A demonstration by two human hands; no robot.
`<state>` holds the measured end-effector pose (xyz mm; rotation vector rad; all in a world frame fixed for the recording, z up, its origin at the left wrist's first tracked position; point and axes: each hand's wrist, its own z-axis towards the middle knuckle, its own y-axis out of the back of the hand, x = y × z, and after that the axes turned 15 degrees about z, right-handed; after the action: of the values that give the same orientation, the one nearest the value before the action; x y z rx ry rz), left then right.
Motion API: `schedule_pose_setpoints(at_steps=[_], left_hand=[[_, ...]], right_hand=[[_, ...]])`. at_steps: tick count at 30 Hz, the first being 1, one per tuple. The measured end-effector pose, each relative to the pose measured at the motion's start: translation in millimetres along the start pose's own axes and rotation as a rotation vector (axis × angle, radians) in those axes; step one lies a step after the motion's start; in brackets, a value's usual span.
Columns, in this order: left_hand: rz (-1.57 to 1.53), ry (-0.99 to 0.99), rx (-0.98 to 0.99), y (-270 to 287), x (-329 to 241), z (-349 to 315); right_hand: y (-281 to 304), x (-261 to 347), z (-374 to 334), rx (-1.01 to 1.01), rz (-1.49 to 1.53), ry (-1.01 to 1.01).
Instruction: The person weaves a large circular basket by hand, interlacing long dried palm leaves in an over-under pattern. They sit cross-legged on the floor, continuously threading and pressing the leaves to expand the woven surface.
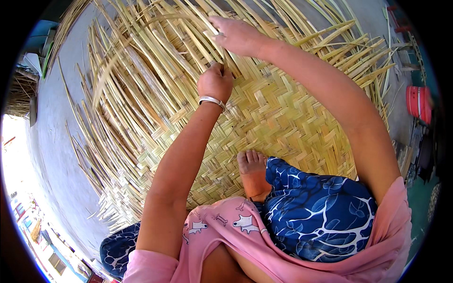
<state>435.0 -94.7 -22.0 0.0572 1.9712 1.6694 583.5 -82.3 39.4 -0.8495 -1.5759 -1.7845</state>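
A half-woven mat [288, 108] of pale split reed lies beneath me, its woven part close to my bare foot [253, 170]. My left hand [215, 84], with a silver bangle at the wrist, is closed low over the weave's edge. A thin, dark, flat piece sticks up from that fist; its kind is unclear. Farther off and to the right, my right hand [238, 37] is closed on a reed strip, its fingertips pointing left. One bent strip [163, 18] arcs leftward from near this hand, blurred along its left part. Long unwoven strips [141, 80] spread to the far side and left.
Loose strip ends [368, 61] fan out on the right. Grey floor [59, 127] borders the mat at left. A red case [418, 104] stands at the right edge. Bundled stalks [71, 28] lie at the far left. My patterned blue clothing [321, 212] covers the near part of the mat.
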Motion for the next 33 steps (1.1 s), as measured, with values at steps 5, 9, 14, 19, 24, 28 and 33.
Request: schedule_pose_setpoints(at_steps=[5, 9, 14, 19, 24, 28, 33], left_hand=[[-0.086, 0.079, 0.020, 9, 5, -2], [-0.152, 0.072, 0.000, 11, 4, -6], [-0.246, 0.106, 0.017, 22, -2, -12], [-0.363, 0.179, -0.047, 11, 4, -12], [-0.468, 0.266, -0.129, -9, 16, -4], [-0.474, 0.320, -0.098, -26, 24, 6], [-0.272, -0.044, -0.040, -20, 22, 6]], right_hand=[[-20, -43, 13, 0.179, -0.095, -0.172], [-27, -49, 30, 0.172, -0.209, -0.240], [-23, -45, 44, 0.273, 0.117, -0.555], [-21, -49, 28, 0.054, 0.804, -0.563], [-13, -42, 14, 0.172, 1.147, -0.644], [-14, -46, 8, 0.150, 1.202, -0.757], [-16, -48, 9, 0.315, 0.984, -0.601]])
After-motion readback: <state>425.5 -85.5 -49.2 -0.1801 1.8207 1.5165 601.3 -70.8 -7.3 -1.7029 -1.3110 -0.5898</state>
